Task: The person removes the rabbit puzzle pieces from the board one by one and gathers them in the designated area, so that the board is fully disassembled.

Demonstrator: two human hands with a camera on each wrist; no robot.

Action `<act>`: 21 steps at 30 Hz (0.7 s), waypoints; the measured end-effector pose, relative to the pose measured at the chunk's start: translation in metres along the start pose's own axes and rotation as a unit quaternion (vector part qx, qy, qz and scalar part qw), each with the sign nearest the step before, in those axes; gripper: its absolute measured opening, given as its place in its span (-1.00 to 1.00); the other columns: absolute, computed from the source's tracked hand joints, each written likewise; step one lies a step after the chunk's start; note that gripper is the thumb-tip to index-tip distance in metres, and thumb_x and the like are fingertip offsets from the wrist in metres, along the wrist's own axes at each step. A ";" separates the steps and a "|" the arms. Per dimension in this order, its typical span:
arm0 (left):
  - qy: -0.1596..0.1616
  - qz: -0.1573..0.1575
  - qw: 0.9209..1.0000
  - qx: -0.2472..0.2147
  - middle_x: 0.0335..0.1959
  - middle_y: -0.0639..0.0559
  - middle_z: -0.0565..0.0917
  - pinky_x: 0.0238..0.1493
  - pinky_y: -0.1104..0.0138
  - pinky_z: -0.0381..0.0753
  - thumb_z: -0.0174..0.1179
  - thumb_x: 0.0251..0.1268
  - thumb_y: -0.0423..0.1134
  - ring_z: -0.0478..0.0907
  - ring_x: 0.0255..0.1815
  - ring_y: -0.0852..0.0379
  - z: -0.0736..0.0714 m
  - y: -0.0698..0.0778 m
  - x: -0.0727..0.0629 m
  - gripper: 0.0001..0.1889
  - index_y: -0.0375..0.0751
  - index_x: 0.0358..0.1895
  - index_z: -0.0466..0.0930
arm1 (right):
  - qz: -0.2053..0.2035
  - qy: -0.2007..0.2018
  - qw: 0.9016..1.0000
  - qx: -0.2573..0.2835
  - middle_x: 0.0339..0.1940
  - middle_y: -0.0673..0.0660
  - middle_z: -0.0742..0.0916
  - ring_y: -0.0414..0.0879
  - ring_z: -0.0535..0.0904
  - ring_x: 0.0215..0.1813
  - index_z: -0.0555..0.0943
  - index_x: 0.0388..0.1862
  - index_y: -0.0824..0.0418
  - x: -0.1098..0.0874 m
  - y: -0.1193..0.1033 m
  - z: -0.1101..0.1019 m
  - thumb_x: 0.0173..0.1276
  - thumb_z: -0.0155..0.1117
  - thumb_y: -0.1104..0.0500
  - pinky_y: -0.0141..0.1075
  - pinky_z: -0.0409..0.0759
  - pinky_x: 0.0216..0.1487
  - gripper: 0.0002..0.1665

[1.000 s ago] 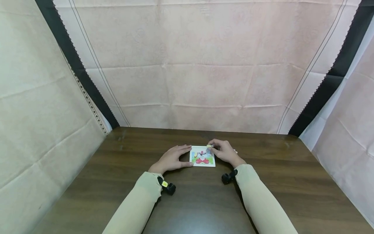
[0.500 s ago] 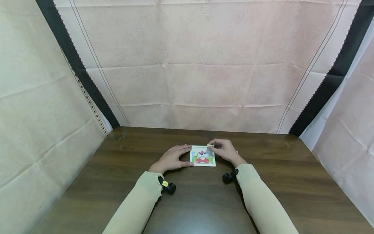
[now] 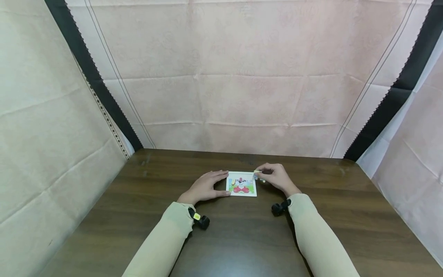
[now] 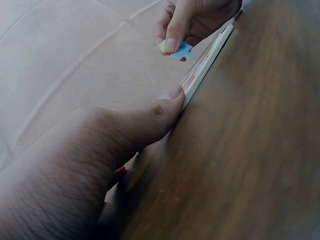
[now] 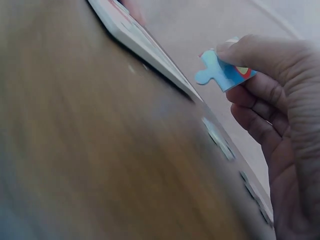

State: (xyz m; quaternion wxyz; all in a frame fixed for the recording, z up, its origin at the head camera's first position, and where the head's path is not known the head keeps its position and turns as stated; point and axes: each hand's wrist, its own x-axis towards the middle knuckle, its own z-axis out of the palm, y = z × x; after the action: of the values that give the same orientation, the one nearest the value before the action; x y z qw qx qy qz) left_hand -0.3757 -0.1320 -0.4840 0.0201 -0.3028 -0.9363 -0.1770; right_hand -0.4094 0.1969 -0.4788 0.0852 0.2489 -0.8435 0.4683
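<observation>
A small jigsaw puzzle [image 3: 241,186] in a white frame lies on the table, its picture a cartoon animal in red. My left hand [image 3: 205,187] rests at its left side, thumb at the near corner and fingertips at the far corner. Just off the far right corner, my right hand [image 3: 275,177] pinches a loose jigsaw piece [image 5: 215,70] between thumb and fingers. Light blue with a rounded knob, the piece has a red and yellow patch partly under the thumb. In the left wrist view the piece is raised above the frame [image 4: 205,65].
On the brown wooden table [image 3: 221,231], a loose puzzle piece [image 5: 218,139] and another flat piece [image 5: 256,199] lie right of the frame, under my right hand. Pale cloth [image 3: 242,77] hangs behind the table and along both sides.
My right hand has drawn back to the right from the frame's far right corner, carrying the jigsaw piece. My left hand stays against the frame.
</observation>
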 end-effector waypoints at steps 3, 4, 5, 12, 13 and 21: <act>0.005 -0.001 1.000 0.000 0.58 0.14 0.22 0.57 0.12 -0.02 0.09 0.19 0.53 0.10 0.59 0.08 -0.001 0.001 0.000 -0.05 0.12 0.57 0.23 | 0.002 0.005 1.000 0.006 -0.23 -0.03 0.78 -0.06 0.67 -0.22 0.81 -0.21 0.00 -0.004 0.004 -0.010 0.29 0.50 -0.02 -0.28 0.66 -0.23 -0.83; 0.005 -0.001 1.000 -0.002 0.57 0.14 0.23 0.57 0.12 -0.02 0.10 0.19 0.53 0.10 0.59 0.08 -0.001 0.001 0.000 -0.05 0.11 0.57 0.23 | 0.003 0.006 1.000 0.006 -0.23 -0.03 0.78 -0.07 0.67 -0.22 0.81 -0.22 -0.01 -0.006 0.006 -0.014 0.28 0.51 -0.02 -0.29 0.66 -0.23 -0.84; 0.006 -0.001 1.000 -0.003 0.57 0.13 0.23 0.57 0.12 -0.02 0.11 0.19 0.52 0.10 0.59 0.07 -0.001 0.002 0.000 -0.06 0.11 0.57 0.24 | 0.003 0.007 1.000 0.009 -0.23 -0.02 0.78 -0.07 0.67 -0.22 0.81 -0.22 -0.01 -0.009 0.007 -0.017 0.29 0.51 -0.01 -0.29 0.66 -0.24 -0.84; -0.002 -0.006 1.000 -0.002 0.58 0.15 0.22 0.57 0.11 -0.02 0.09 0.18 0.54 0.09 0.59 0.08 0.000 0.002 -0.002 -0.04 0.13 0.57 0.22 | 0.002 0.024 0.999 0.029 -0.22 0.13 0.78 -0.01 0.69 -0.31 0.80 -0.18 0.15 -0.024 0.024 -0.043 0.32 0.48 0.09 -0.28 0.68 -0.32 -0.82; -0.002 -0.005 1.000 -0.003 0.58 0.15 0.21 0.57 0.10 -0.02 0.08 0.18 0.54 0.09 0.59 0.08 0.000 0.002 -0.001 -0.04 0.12 0.58 0.22 | 0.003 0.030 0.999 0.026 -0.22 0.13 0.78 -0.02 0.70 -0.29 0.80 -0.17 0.15 -0.026 0.026 -0.047 0.32 0.48 0.09 -0.29 0.68 -0.30 -0.82; -0.001 -0.006 1.000 -0.001 0.58 0.16 0.21 0.57 0.13 -0.04 0.09 0.18 0.54 0.08 0.59 0.10 -0.001 0.003 0.000 -0.05 0.13 0.58 0.21 | 0.044 0.053 0.997 -0.020 -0.23 0.00 0.80 -0.09 0.67 -0.21 0.80 -0.16 0.01 -0.037 0.038 -0.070 0.31 0.46 -0.10 -0.34 0.62 -0.20 -0.74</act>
State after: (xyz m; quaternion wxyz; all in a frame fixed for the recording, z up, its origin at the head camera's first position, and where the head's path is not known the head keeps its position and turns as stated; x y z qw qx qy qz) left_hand -0.3743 -0.1296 -0.4822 0.0177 -0.2970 -0.9380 -0.1779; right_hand -0.4025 0.2845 -0.4827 0.1142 0.1840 -0.8571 0.4674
